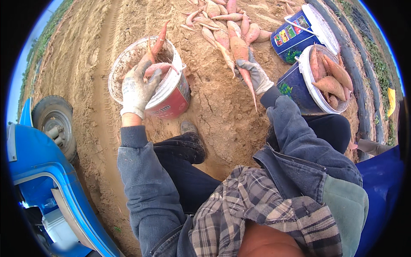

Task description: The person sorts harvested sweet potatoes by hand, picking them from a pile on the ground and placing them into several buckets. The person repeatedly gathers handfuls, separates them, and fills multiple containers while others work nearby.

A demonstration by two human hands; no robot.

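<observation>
My gloved left hand is over the near left part of a red bucket with a white rim. Its fingers lie on sweet potatoes at the bucket's mouth; whether it grips one I cannot tell. The bucket's inside wall is caked with soil. My gloved right hand is closed on the tapered lower part of a large sweet potato, whose thin tip points down towards me. A slimmer, paler root hangs beside it. Both are in front of a heap of sweet potatoes on the soil.
A blue bucket filled with sweet potatoes leans at the right, beside another blue bucket behind it. Black plastic-covered strips run along the far right. A blue vehicle with a wheel stands at the left.
</observation>
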